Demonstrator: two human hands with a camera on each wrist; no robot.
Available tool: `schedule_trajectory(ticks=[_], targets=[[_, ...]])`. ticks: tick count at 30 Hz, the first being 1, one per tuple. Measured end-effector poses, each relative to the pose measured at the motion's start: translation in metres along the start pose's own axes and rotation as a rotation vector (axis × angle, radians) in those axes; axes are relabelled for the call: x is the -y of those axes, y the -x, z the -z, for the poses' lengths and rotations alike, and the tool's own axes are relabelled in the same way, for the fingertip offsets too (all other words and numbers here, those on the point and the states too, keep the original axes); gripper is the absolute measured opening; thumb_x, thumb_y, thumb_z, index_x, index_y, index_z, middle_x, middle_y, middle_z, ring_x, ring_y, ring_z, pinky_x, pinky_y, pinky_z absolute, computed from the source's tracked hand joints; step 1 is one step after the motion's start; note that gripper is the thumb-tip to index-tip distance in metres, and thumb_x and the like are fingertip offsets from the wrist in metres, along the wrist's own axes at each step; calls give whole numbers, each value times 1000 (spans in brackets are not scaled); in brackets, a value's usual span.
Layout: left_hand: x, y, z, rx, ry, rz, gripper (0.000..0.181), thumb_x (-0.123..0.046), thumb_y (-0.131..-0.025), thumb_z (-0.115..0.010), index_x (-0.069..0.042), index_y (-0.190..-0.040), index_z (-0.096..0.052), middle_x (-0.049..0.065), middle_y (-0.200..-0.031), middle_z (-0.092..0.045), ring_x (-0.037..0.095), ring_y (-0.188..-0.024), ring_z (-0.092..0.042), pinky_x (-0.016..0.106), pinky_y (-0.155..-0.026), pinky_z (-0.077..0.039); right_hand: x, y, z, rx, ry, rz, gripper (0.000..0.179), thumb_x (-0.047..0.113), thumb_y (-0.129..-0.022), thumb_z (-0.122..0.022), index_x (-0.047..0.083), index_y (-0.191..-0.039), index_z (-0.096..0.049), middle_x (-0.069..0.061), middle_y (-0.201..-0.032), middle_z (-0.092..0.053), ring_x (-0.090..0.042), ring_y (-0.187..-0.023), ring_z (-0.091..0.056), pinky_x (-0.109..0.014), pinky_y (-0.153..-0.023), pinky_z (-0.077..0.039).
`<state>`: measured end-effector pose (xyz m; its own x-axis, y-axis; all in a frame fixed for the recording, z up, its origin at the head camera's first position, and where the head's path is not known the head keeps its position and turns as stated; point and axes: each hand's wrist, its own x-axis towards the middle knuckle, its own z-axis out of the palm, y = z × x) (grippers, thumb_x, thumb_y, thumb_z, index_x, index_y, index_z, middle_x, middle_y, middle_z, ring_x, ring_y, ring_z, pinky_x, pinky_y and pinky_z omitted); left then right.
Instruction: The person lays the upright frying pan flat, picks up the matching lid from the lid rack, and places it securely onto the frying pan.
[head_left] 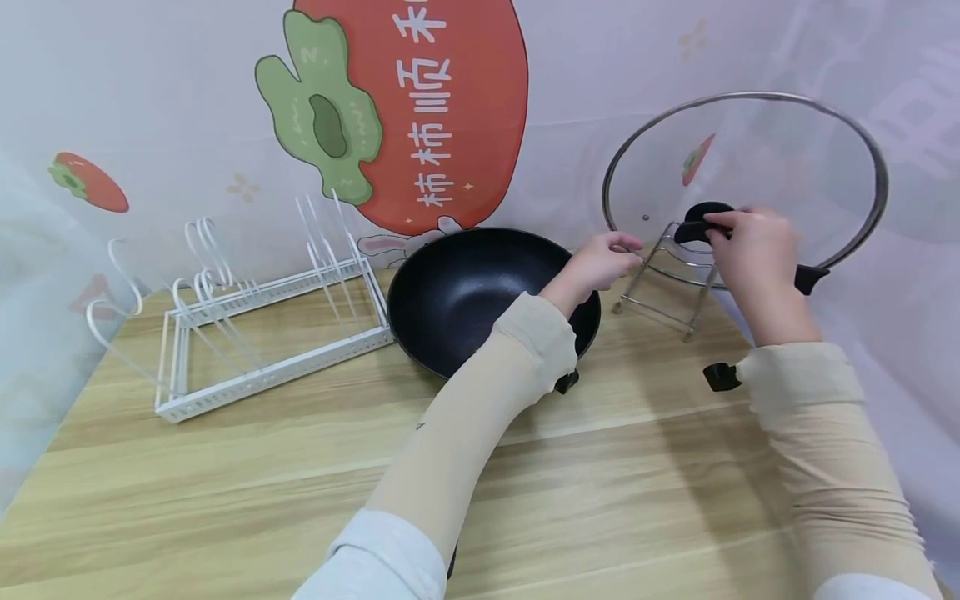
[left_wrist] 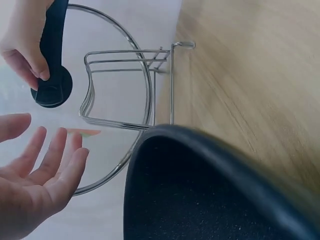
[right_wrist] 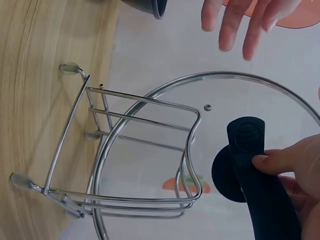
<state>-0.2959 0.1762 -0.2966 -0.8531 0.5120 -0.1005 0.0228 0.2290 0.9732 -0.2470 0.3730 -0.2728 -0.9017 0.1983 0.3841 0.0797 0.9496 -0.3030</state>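
At the right, a large glass lid point(head_left: 795, 158) with a steel rim stands upright at a small wire lid stand point(right_wrist: 195, 125). Whether the stand bears its weight I cannot tell. My right hand point(head_left: 759, 250) grips the lid's black handle point(right_wrist: 247, 150), with the thumb on top of it. Over the right rim of a black wok point(head_left: 472, 292), my left hand point(head_left: 600, 265) reaches toward the stand, palm up and fingers loosely spread, holding nothing. In the left wrist view, the left fingers point(left_wrist: 52, 155) are apart from the lid handle. My left forearm hides part of the wok.
A white rack point(head_left: 277, 379) with upright wire dividers stands on the wooden table point(head_left: 225, 500), left of the wok. By the right sleeve lies a black piece point(head_left: 722, 377), mostly hidden. A printed cloth point(head_left: 570, 75) hangs behind everything.
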Motion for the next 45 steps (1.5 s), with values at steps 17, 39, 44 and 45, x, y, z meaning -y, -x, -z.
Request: schedule_trajectory(ticks=[17,39,44,45], targets=[[-2,-14,-22,-179,7,57,35,-5,-99,-61,-11,-133,-67,4,-128,-68,17,-107,-63,26,-86,-50,9,-4,5,98,19,-38,31,7,-105,-48,-4,-125,-69,-33,-127,-61,-54,-118,-50,-62,-94,-42],[-5,-27,-45,-158,6,40,44,-1,-96,-63,-9,-140,-63,1,-136,-65,11,-124,-58,17,-99,-44,12,-13,9,121,77,-44,31,9,-104,-50,1,-127,-69,-29,-129,-62,-56,-115,-52,-62,-92,-44],[-2,-29,-51,-195,-1,49,43,0,-96,-62,-10,-138,-64,-1,-133,-66,9,-122,-59,16,-97,-45,10,-11,9,121,66,-38,32,8,-104,-50,0,-127,-69,-29,-129,-62,-56,-115,-52,-62,-92,-44],[-1,-30,-51,-198,0,52,43,0,-96,-62,-10,-138,-64,0,-134,-66,9,-123,-58,17,-97,-45,11,-10,10,124,62,-40,32,8,-104,-50,0,-128,-69,-29,-129,-62,-56,-116,-52,-62,-91,-44]])
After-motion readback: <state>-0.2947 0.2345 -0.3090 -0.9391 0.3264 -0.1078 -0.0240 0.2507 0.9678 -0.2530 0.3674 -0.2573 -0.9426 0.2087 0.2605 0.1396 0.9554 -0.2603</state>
